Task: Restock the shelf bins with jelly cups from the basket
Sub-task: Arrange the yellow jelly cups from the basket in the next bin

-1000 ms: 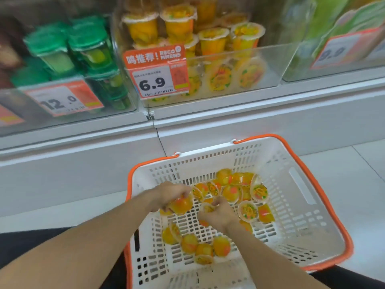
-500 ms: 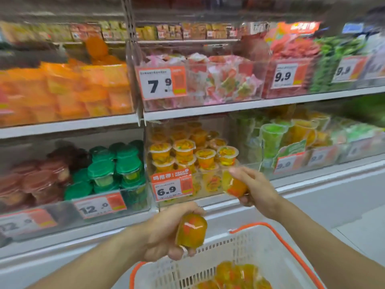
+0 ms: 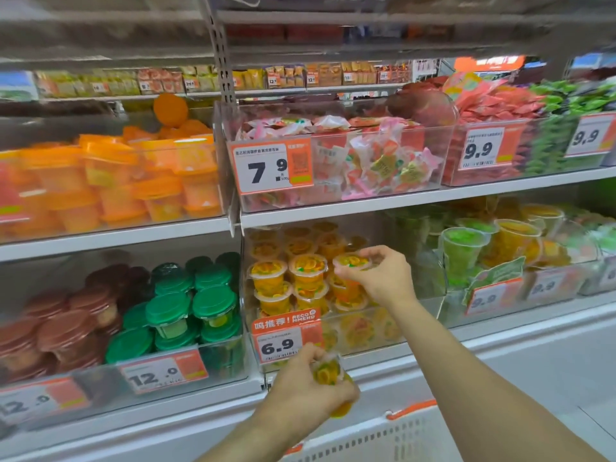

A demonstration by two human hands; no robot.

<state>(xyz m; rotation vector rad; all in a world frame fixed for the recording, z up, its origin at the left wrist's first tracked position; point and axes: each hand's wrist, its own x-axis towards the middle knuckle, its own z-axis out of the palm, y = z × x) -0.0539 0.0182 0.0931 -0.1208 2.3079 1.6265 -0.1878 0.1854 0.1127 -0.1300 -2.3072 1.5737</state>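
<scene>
Right hand pinches a jelly cup by the rim, fingers curled round it, above the stacked cups in the clear bin tagged 6.9. Left hand grips another jelly cup, lower, in front of that tag. White basket rim shows below, contents out of view.

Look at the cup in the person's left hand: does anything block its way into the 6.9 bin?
The bin's clear front wall and the 6.9 price tag stand between the left hand and its jelly cup; the open top looks free.
</scene>
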